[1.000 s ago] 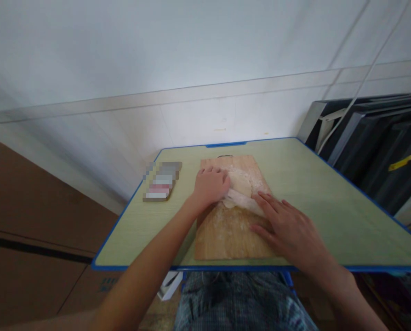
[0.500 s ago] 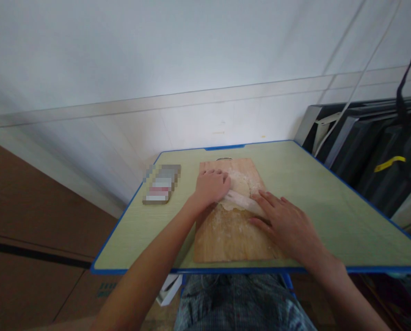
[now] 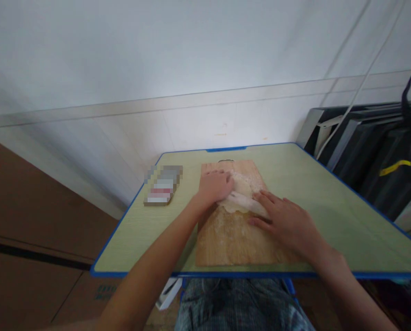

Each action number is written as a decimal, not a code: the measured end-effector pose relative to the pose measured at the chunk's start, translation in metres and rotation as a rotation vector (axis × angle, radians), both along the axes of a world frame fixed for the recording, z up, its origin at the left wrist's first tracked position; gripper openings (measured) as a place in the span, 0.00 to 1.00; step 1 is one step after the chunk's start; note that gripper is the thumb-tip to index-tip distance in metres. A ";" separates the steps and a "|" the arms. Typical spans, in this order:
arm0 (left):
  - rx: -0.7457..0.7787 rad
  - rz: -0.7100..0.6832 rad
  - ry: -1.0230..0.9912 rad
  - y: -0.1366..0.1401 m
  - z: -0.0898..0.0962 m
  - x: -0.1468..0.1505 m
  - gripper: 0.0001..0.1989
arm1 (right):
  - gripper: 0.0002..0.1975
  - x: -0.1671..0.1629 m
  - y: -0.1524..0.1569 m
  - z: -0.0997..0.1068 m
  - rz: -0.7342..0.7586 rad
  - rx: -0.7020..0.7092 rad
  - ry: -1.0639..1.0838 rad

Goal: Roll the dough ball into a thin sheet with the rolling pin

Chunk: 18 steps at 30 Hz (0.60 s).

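A floury white rolling pin [image 3: 244, 202] lies slantwise across a thin, pale sheet of dough [image 3: 242, 185]. The dough rests on a wooden cutting board [image 3: 235, 239] dusted with flour. My left hand [image 3: 216, 185] is closed over the pin's left end, its fingers curled down. Over the right end lies my right hand [image 3: 283, 219], fingers fairly straight and thumb held apart, pressing on the pin. Both hands cover the pin's ends, so only its middle shows. Some dough shows on the near side of the pin, some beyond it.
The board sits on a light green table [image 3: 329, 220] with blue edging. A pixelated phone-like object [image 3: 163, 186] lies to the left. Behind the table rises a white wall [image 3: 191, 124]. Dark flat panels [image 3: 371, 156] lean at the right, and a brown surface [image 3: 29, 202] stands at the left.
Both hands stay on the rolling pin, which has shifted only slightly. The whole view has moved a little, so the table and board appear slightly lower and further right.
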<state>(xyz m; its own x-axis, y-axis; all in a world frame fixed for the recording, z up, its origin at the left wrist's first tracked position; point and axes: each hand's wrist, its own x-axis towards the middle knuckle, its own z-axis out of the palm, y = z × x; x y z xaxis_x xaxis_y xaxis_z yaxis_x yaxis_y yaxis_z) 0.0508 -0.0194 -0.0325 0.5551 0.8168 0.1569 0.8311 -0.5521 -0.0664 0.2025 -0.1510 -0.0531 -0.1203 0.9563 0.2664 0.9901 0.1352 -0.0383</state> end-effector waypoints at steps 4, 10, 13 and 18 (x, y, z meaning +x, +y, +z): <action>-0.069 -0.021 0.023 0.016 0.002 0.011 0.18 | 0.25 0.006 0.006 -0.002 0.029 -0.006 0.004; -0.014 -0.046 -0.033 0.007 -0.001 0.005 0.19 | 0.25 0.004 0.000 -0.008 0.044 0.049 -0.028; 0.052 -0.056 -0.052 -0.011 -0.002 -0.008 0.20 | 0.26 -0.003 -0.008 -0.009 0.054 0.105 -0.048; 0.114 -0.100 -0.041 -0.030 -0.002 -0.026 0.20 | 0.28 -0.014 -0.020 -0.010 0.086 0.176 -0.054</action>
<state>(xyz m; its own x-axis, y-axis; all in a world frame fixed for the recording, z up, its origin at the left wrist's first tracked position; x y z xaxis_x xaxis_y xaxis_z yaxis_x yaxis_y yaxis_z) 0.0246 -0.0497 -0.0345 0.6242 0.7333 0.2695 0.7755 -0.6234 -0.1000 0.1885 -0.1710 -0.0631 -0.2186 0.8811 0.4193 0.9745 0.2196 0.0464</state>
